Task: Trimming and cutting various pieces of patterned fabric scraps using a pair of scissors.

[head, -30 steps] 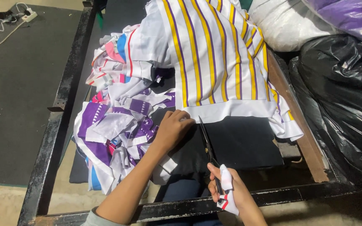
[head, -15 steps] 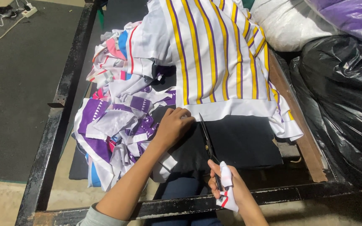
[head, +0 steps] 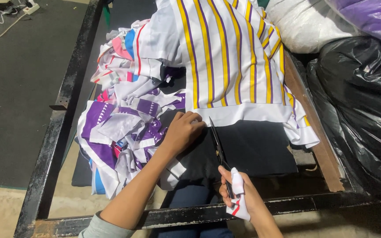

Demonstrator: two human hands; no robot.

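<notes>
Black metal-framed table (head: 62, 132) w/ dark mat, fabric piled on top, black bags at right.
Big white cloth (head: 225, 61) w/ yellow & purple stripes lies across mat; purple-white scrap heap (head: 124, 132) beside it. Left hand (head: 182, 131) presses flat at cloth hem, fingers together. Right hand (head: 239, 196), fingers curled round scissors (head: 218, 147) handles, blades nearly closed, tips at hem.

Left hand (head: 182, 131) presses dark fabric (head: 252, 147) beside scissors (head: 217, 145) gripped by right hand (head: 240, 197).
</notes>
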